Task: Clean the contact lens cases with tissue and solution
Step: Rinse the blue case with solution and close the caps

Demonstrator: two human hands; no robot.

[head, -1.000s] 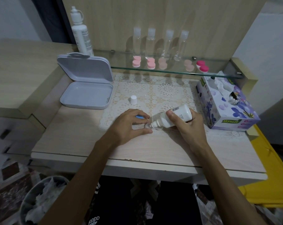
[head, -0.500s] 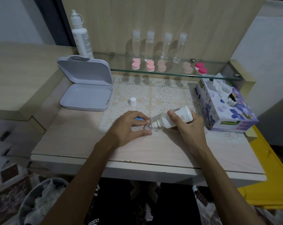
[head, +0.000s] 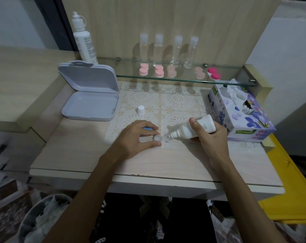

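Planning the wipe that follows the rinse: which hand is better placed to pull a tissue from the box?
Right, probably. The right hand is beside the tissue box, though it holds the solution bottle; the left hand steadies the lens case.

Pale matt wood desk (head: 75,155), lace mat (head: 176,102), glass shelf (head: 183,79), plastic box (head: 90,106)

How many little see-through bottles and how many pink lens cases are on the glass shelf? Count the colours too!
Small clear plastic bottles with white caps: 4
Pale pink round double lens cases: 4
Bright pink and white double lens case: 1
Total: 9
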